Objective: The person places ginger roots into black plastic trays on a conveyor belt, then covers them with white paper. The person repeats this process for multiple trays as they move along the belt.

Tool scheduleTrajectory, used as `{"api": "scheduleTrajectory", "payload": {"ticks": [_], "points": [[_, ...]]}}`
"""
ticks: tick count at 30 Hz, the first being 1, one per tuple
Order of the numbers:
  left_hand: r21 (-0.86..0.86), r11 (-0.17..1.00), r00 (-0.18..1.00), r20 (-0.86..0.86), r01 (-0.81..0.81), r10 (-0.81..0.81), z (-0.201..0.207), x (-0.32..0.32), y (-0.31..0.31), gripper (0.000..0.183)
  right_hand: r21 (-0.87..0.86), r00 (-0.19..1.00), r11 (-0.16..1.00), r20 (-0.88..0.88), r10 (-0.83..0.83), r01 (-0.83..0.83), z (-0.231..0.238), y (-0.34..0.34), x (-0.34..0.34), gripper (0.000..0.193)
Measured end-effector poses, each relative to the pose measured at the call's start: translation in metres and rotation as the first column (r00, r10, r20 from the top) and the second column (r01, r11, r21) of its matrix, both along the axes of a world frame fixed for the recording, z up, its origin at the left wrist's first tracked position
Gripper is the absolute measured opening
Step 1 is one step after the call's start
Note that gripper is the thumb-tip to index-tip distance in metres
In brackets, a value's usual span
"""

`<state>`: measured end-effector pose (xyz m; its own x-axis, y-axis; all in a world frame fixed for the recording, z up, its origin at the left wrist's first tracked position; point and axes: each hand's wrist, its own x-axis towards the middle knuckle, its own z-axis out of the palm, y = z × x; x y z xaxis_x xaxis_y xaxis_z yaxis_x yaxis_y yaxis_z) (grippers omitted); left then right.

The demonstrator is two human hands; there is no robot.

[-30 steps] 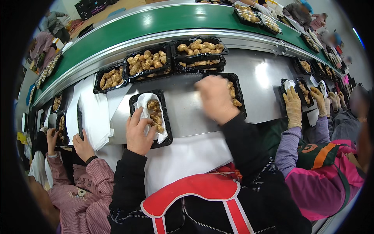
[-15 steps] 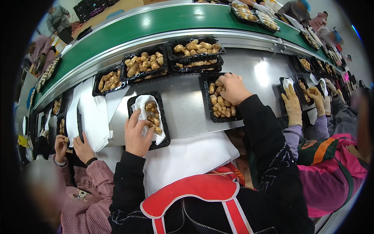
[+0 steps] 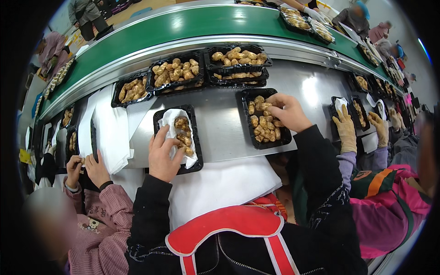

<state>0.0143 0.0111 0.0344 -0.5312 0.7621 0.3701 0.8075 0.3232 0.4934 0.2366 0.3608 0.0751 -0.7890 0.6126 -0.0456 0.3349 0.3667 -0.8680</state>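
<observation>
My left hand (image 3: 164, 153) is resting half-open over the near left side of the lined tray (image 3: 197, 153), its thumb standing apart from the spread fingers, the tips lying by the white liner (image 3: 169, 118) and close to the lowest of the brown pieces there. Those pieces (image 3: 182, 123) are sitting in a short row along the liner. My right hand (image 3: 289, 112) is bending its fingers down into the far right part of the other black tray (image 3: 272, 145), the tips touching the loose pieces (image 3: 265, 133) (I cannot tell whether they are gripping one). These loose pieces are lying thickly at the near end, and some black floor is showing between them farther up. Both trays are standing well apart on the steel table (image 3: 220, 123). Beyond them, filled trays (image 3: 176, 73) are standing by the metal rail of the green belt (image 3: 183, 25), some stacked. White sheets (image 3: 220, 181) are hanging in front of me, below the table edge; more paper (image 3: 107, 133) is lying to my left, near a co-worker's bare hands (image 3: 97, 172). To my right, a co-worker's gloved hand (image 3: 345, 130) is touching another tray.
</observation>
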Motion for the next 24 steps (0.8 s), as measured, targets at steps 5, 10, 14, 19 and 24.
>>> {"api": "scheduleTrajectory", "payload": {"ticks": [5, 10, 14, 19, 24], "points": [[0.014, 1.0, 1.0, -0.028, -0.009, 0.009, -0.001, 0.001, -0.004, 0.018, -0.347, 0.97, 0.938, -0.225, -0.087, 0.004, 0.02, -0.043, -0.008, 0.014], [0.004, 1.0, 1.0, -0.021, -0.021, 0.021, 0.001, 0.001, 0.003, 0.017, -0.293, 0.962, 0.955, -0.27, -0.034, -0.048, 0.015, -0.112, -0.034, 0.01], [-0.003, 1.0, 1.0, -0.014, -0.022, 0.022, -0.001, 0.0, 0.0, 0.017, 0.127, 0.906, 0.965, -0.336, 0.258, -0.229, -0.01, -0.176, -0.057, 0.016], [0.04, 0.999, 0.999, 0.041, -0.024, 0.023, -0.007, -0.005, -0.004, 0.017, 0.525, 0.863, 0.821, -0.284, 0.417, -0.224, -0.018, -0.209, -0.085, 0.018], [0.073, 0.997, 0.996, 0.088, -0.033, 0.027, -0.01, -0.006, -0.003, 0.016, 0.7, 0.847, 0.671, -0.18, 0.5, -0.247, -0.036, -0.208, -0.099, 0.014]]}}
